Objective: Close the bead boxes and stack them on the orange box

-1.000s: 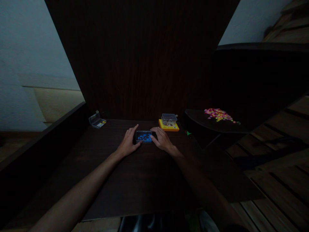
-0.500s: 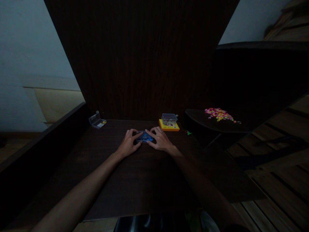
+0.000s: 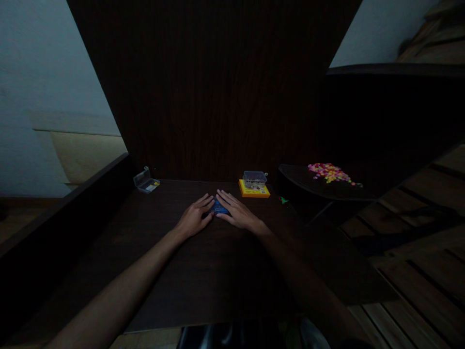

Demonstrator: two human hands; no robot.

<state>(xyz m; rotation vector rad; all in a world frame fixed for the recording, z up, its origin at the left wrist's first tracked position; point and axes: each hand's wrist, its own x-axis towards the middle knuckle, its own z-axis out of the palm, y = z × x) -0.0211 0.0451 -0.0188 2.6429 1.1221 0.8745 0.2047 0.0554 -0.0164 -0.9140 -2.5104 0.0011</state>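
Observation:
A small, shiny blue flat thing (image 3: 219, 207) lies on the dark wooden tabletop, mostly covered by my hands; its exact kind I cannot make out. My left hand (image 3: 195, 216) rests over its left side with the fingers stretched out. From the other side, my right hand (image 3: 236, 210) lies across it, fingers long and slightly apart. Both palms face down, and the two sets of fingertips nearly meet above the blue thing.
An open clear plastic box (image 3: 147, 185) sits at the back left. At the back, a lidded clear box (image 3: 255, 180) stands on a yellow box (image 3: 254, 192). A small green item (image 3: 284, 199) lies nearby. Colourful small pieces (image 3: 330, 172) are heaped on a side shelf (image 3: 290, 170).
My fingers have gone from curling around the blue thing's edges to lying flatter over it. My hands have come closer together, covering more of it.

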